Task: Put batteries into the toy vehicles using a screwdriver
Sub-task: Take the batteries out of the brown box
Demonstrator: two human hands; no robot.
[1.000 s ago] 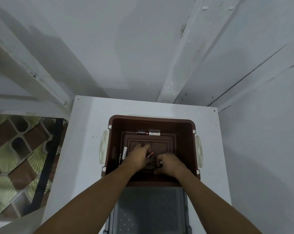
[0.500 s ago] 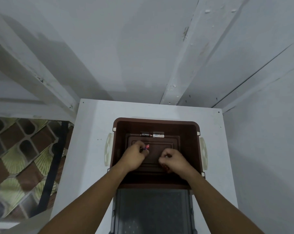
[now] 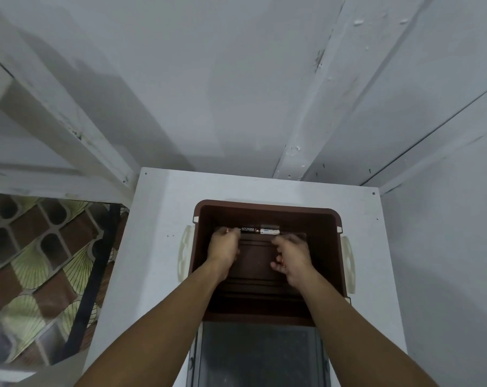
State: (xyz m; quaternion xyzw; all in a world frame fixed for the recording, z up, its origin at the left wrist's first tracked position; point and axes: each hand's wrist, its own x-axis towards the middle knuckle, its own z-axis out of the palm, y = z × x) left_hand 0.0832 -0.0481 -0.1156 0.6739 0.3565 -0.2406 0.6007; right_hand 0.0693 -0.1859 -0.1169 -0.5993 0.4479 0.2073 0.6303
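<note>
- Left hand (image 3: 224, 247), mid-frame in the brown bin (image 3: 328, 247): curled fingertips meet two batteries (image 3: 259, 230) lying along its far wall; hold uncertain, so a nudge may roll them away.
- Right hand (image 3: 292, 255): fingers curled, contents unclear; anything small could drop.

The lone wide-angle camera, worn on the person's head, faced forward and steeply down, close over a brown bin (image 3: 264, 215) on a white table (image 3: 158, 247), white walls (image 3: 236, 93) filling the upper frame.
</note>
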